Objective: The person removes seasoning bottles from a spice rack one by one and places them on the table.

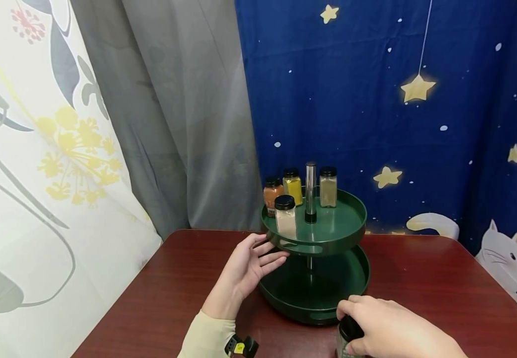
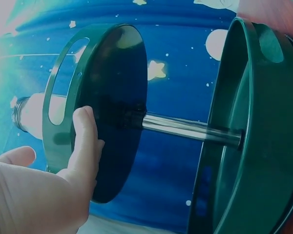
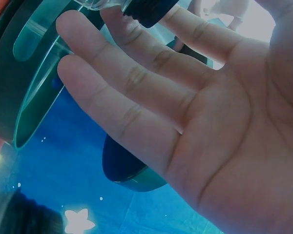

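A green two-tier turntable (image 1: 264, 293) stands on the table. My left hand (image 1: 249, 268) is at the left of its upper tier, fingers extended against the outer wall and underside. In the left wrist view the thumb (image 2: 20, 156) stands apart from the rim. My right hand (image 1: 383, 323) pinches a spice jar (image 1: 344, 345) by its black lid, in front of the lower tier. That jar is partly cut off by the frame's bottom edge; its lid (image 3: 151, 10) shows at the top of the right wrist view.
Several black-lidded spice jars stand on the upper tier: orange (image 1: 272, 196), yellow (image 1: 293, 186), pale (image 1: 286, 221) and tan-green (image 1: 328, 189). A metal post (image 1: 310, 194) rises between them. The reddish-brown table (image 1: 151, 308) backs onto grey and blue star-patterned curtains (image 1: 352, 99).
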`<state>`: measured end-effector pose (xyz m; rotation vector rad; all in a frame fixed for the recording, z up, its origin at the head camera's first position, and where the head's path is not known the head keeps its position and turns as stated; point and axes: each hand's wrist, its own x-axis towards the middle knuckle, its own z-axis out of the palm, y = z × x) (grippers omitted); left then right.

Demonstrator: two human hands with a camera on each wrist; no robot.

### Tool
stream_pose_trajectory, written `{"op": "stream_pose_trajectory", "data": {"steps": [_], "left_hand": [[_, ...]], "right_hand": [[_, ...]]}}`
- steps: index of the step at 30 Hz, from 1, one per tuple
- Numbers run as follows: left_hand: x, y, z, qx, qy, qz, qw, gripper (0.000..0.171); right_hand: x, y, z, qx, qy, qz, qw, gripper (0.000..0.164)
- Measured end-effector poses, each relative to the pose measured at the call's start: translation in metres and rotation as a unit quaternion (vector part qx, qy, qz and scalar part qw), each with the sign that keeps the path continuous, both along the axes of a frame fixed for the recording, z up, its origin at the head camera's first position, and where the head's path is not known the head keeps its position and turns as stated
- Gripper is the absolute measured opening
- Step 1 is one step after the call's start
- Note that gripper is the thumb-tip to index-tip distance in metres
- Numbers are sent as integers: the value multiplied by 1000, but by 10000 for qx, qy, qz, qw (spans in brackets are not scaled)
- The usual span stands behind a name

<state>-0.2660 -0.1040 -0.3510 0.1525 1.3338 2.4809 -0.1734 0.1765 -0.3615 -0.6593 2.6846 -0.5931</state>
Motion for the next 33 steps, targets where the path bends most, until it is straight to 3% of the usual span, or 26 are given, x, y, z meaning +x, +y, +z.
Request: {"op": "stream_pose_trajectory", "data": {"steps": [14,23,33], "left_hand": [[2,6,-1,-299,19,-87,9995,76],[3,10,-3,-480,150,-331,9982,63],[4,14,-5,-715,105,-343,9968,47]], "right_hand": [[0,3,1,52,286,207,9994,30],[0,5,0,63,251,228,9994,30],[0,7,1,19,134,104,9999,30]]}}
